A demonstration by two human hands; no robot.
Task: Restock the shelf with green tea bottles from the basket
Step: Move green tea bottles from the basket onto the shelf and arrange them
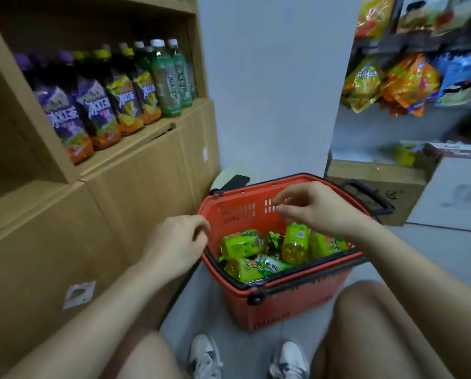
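A red plastic basket (292, 302) stands on the floor in front of me and holds several green tea bottles (296, 242) lying on their sides. My right hand (313, 206) hovers above the basket with loosely curled fingers and holds nothing. My left hand (174, 242) hangs at the basket's left rim, fingers loosely curled, empty. At upper left, the wooden shelf (136, 138) carries a row of bottles: purple-capped and yellow-capped iced tea bottles, then green-labelled tea bottles (166, 80) at the right end.
Closed cabinet doors (136, 184) sit under the shelf. A white wall pillar (270, 86) rises behind the basket. Snack bags (393, 80) hang on a rack at right, with cardboard boxes (376, 187) below. My knees and white shoes (204, 356) are at the bottom.
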